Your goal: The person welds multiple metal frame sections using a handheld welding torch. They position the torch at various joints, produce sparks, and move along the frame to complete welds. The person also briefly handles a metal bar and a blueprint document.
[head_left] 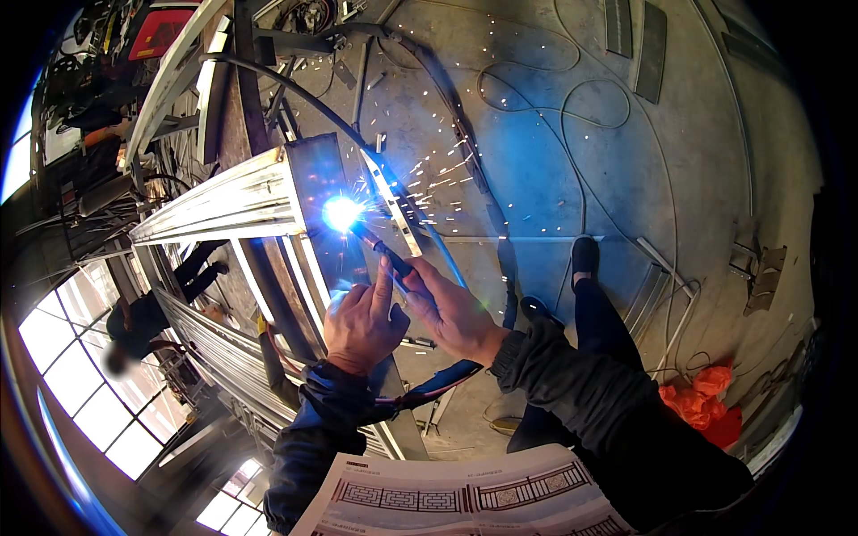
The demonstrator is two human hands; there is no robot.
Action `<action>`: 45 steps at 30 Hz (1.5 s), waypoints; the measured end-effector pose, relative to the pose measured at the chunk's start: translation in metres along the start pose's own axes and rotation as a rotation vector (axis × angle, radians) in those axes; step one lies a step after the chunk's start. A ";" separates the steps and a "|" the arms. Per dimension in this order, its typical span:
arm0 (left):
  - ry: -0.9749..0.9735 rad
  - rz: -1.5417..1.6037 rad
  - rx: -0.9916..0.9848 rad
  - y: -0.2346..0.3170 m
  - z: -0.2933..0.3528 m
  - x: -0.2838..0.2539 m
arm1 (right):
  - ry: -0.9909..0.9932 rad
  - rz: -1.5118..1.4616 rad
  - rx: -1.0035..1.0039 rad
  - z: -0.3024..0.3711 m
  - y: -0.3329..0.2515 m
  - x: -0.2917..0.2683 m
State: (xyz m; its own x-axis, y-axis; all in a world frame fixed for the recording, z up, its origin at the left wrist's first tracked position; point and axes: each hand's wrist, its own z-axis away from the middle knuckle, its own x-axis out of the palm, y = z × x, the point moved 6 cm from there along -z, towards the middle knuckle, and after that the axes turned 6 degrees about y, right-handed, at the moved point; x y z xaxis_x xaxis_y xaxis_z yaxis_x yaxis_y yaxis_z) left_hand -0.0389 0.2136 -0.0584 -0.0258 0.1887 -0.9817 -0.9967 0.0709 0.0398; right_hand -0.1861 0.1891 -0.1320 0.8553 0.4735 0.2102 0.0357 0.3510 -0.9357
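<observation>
Grip the slender black metal-tipped welding torch (398, 260), likely light, by its handle: right hand (451, 308) fingers pinch it, left hand (365, 323) forefinger extended, grip unclear.

Grey floor (706, 223) spreads across the right, a blue glow (536, 192) lying on part of it; thin cable (629, 107) loops over it; flat grey strips (651, 52) lie at the top; crumpled orange plastic (702, 393) sits lower right; at left, daylight whitens a large, dark-framed window (98, 420); a smaller pane (234, 500) shines below.

Sleeves, two: left sleeve (313, 438), dark navy, creased; right sleeve (590, 402), near-black, wrinkled, with gathered cuff (509, 357). Trousers (605, 330), dark blue. Shoes (585, 255), black, low-cut, rounded toes.
</observation>
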 end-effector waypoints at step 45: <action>-0.037 -0.043 0.037 0.004 -0.004 -0.002 | 0.030 -0.004 -0.002 0.002 0.007 0.003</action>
State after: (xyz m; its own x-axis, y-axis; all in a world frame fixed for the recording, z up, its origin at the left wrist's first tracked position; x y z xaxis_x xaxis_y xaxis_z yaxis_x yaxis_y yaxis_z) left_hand -0.0434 0.2097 -0.0567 0.0208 0.2203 -0.9752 -0.9933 0.1155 0.0049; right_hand -0.1844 0.1945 -0.1371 0.8702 0.4477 0.2059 0.0407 0.3510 -0.9355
